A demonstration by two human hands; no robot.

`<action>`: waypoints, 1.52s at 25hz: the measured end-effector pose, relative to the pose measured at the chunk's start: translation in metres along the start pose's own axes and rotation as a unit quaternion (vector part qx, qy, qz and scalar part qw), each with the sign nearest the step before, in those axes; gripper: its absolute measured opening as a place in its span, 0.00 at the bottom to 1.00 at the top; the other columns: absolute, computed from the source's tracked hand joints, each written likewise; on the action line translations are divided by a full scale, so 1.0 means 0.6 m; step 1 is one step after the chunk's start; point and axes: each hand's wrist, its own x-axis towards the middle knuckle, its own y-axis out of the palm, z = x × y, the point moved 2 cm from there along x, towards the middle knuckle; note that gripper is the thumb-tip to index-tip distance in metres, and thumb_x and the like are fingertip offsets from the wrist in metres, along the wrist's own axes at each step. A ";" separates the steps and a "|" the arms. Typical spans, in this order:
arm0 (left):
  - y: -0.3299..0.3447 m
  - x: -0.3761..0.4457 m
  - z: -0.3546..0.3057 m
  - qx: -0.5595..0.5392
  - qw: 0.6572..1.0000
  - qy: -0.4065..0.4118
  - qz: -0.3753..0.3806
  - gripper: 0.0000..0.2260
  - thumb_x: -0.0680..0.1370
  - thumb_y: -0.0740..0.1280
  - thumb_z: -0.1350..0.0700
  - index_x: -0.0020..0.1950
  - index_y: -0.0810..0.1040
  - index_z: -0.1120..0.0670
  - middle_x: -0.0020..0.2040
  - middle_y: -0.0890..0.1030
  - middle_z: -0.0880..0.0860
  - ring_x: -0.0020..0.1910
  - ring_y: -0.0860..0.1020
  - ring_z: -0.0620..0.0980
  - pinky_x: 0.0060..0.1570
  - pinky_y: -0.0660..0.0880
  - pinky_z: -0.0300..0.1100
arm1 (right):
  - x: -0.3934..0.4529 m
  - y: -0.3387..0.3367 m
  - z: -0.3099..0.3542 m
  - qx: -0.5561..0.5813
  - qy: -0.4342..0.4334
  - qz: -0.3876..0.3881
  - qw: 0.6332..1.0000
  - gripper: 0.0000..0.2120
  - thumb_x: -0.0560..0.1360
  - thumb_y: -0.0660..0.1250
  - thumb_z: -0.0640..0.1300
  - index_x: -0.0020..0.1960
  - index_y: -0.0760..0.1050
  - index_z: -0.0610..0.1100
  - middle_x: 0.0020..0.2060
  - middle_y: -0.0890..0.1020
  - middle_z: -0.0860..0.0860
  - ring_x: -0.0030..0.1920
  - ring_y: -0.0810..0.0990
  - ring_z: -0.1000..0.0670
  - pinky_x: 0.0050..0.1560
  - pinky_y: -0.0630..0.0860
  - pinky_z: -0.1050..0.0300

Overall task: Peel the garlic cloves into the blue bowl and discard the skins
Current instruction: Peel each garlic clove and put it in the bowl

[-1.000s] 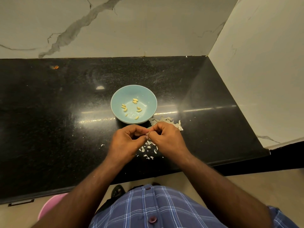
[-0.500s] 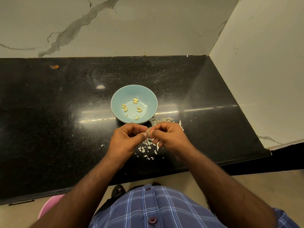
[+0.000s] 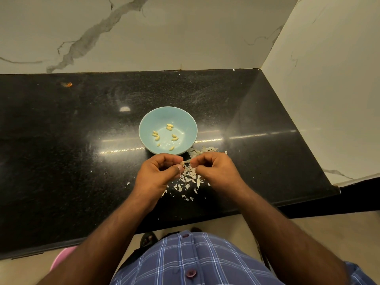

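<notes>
A: Head view. Left hand [image 3: 158, 171] pinches garlic clove [image 3: 182, 162], right hand [image 3: 213, 169] pinches its skin strip [image 3: 187, 161]; both grips narrow, just 6 o'clock of blue bowl [image 3: 144, 128].

B: Pull slow, along the clove; drop the strip on the skins [image 3: 190, 177], tabletop [image 3: 61, 140].

walls [image 3: 185, 31]: veined pale marble | counter [image 3: 61, 151]: black, glossy; floor [image 3: 318, 223]: beige

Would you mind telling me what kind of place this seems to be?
Most likely a home kitchen corner: a polished black stone countertop meets marble-veined wall panels, and a blue bowl of peeled garlic cloves sits beside loose garlic skins.
</notes>
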 end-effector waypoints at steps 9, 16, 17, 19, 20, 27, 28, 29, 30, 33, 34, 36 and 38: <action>0.006 -0.007 -0.011 0.093 0.993 0.069 0.015 0.08 0.75 0.74 0.65 0.49 0.86 0.53 0.45 0.88 0.51 0.47 0.86 0.50 0.56 0.82 0.53 | -0.005 0.013 0.012 0.074 -0.040 -0.036 0.996 0.09 0.71 0.74 0.36 0.49 0.83 0.46 0.41 0.87 0.50 0.45 0.86 0.50 0.51 0.84 0.48; 0.002 -0.009 -0.007 0.167 0.979 0.120 0.011 0.10 0.76 0.75 0.61 0.52 0.87 0.46 0.46 0.87 0.44 0.49 0.85 0.45 0.54 0.82 0.54 | -0.014 0.023 0.015 0.035 -0.066 -0.049 0.996 0.09 0.73 0.73 0.40 0.51 0.81 0.49 0.40 0.85 0.53 0.44 0.84 0.52 0.50 0.83 0.46; 0.004 -0.010 -0.008 0.170 0.978 0.123 0.012 0.10 0.76 0.74 0.61 0.52 0.87 0.46 0.46 0.87 0.44 0.49 0.85 0.45 0.54 0.82 0.54 | -0.014 0.024 0.016 0.030 -0.067 -0.055 0.996 0.09 0.73 0.73 0.40 0.51 0.81 0.49 0.40 0.84 0.53 0.44 0.84 0.52 0.50 0.83 0.45; 0.007 -0.011 -0.010 0.164 0.979 0.121 0.010 0.10 0.76 0.74 0.61 0.52 0.87 0.46 0.45 0.87 0.45 0.47 0.85 0.45 0.53 0.83 0.53 | -0.016 0.024 0.016 0.035 -0.065 -0.057 0.996 0.09 0.74 0.72 0.40 0.51 0.80 0.50 0.40 0.84 0.54 0.44 0.83 0.51 0.49 0.83 0.45; 0.008 -0.011 -0.010 0.151 0.982 0.114 0.007 0.10 0.76 0.75 0.61 0.51 0.87 0.46 0.44 0.87 0.46 0.46 0.85 0.46 0.53 0.83 0.53 | -0.015 0.024 0.016 0.043 -0.063 -0.055 0.996 0.09 0.74 0.71 0.39 0.51 0.80 0.50 0.40 0.84 0.54 0.44 0.83 0.51 0.50 0.83 0.44; 0.010 -0.015 -0.013 0.076 0.995 0.060 -0.001 0.08 0.75 0.75 0.63 0.50 0.86 0.52 0.45 0.87 0.50 0.47 0.86 0.49 0.54 0.83 0.50 | -0.007 0.014 0.008 0.170 -0.016 -0.009 0.985 0.10 0.73 0.74 0.34 0.54 0.80 0.42 0.43 0.86 0.45 0.44 0.85 0.50 0.46 0.82 0.54; 0.009 -0.016 -0.013 0.072 0.996 0.056 0.000 0.07 0.76 0.75 0.63 0.51 0.86 0.52 0.45 0.87 0.51 0.47 0.86 0.49 0.54 0.83 0.51 | -0.008 0.013 0.009 0.179 -0.015 -0.002 0.984 0.11 0.73 0.75 0.34 0.54 0.80 0.41 0.44 0.86 0.44 0.44 0.84 0.50 0.44 0.81 0.56; 0.009 -0.016 -0.013 0.065 0.997 0.052 0.002 0.07 0.76 0.75 0.63 0.51 0.86 0.53 0.45 0.87 0.51 0.47 0.86 0.50 0.54 0.83 0.51 | -0.008 0.012 0.009 0.190 -0.011 0.003 0.982 0.11 0.73 0.75 0.33 0.54 0.80 0.40 0.44 0.86 0.44 0.44 0.84 0.50 0.43 0.80 0.58; 0.008 -0.016 -0.012 0.057 0.997 0.047 0.003 0.07 0.76 0.74 0.64 0.51 0.86 0.53 0.45 0.87 0.52 0.47 0.86 0.51 0.54 0.83 0.52 | -0.008 0.011 0.008 0.202 -0.008 0.007 0.979 0.11 0.73 0.75 0.33 0.54 0.80 0.40 0.44 0.86 0.44 0.43 0.84 0.50 0.42 0.80 0.58; 0.008 -0.018 -0.011 0.032 0.999 0.032 0.010 0.08 0.75 0.74 0.64 0.52 0.86 0.55 0.46 0.87 0.54 0.48 0.86 0.53 0.55 0.82 0.53 | -0.005 0.012 0.004 0.219 -0.004 0.013 0.976 0.11 0.74 0.73 0.31 0.54 0.79 0.40 0.41 0.84 0.45 0.41 0.82 0.51 0.40 0.79 0.58; 0.009 -0.019 -0.011 0.026 0.999 0.030 0.014 0.08 0.75 0.74 0.65 0.52 0.85 0.55 0.46 0.87 0.54 0.49 0.86 0.54 0.54 0.82 0.52 | -0.004 0.013 0.002 0.208 -0.006 0.010 0.978 0.10 0.74 0.72 0.31 0.54 0.79 0.40 0.40 0.84 0.46 0.39 0.81 0.52 0.40 0.78 0.58; 0.012 -0.019 -0.012 0.007 0.999 0.032 0.013 0.08 0.76 0.73 0.66 0.52 0.85 0.56 0.46 0.87 0.55 0.48 0.86 0.53 0.52 0.82 0.48 | -0.005 0.015 0.000 0.176 -0.005 -0.002 0.984 0.09 0.75 0.71 0.31 0.53 0.80 0.40 0.38 0.83 0.47 0.37 0.80 0.54 0.40 0.78 0.59; 0.011 -0.015 -0.012 -0.032 0.999 0.026 0.005 0.08 0.76 0.72 0.67 0.52 0.85 0.56 0.46 0.87 0.56 0.47 0.85 0.52 0.49 0.82 0.43 | -0.006 0.015 -0.006 0.143 0.001 -0.008 0.990 0.08 0.75 0.71 0.32 0.51 0.81 0.42 0.37 0.83 0.50 0.36 0.80 0.56 0.41 0.79 0.59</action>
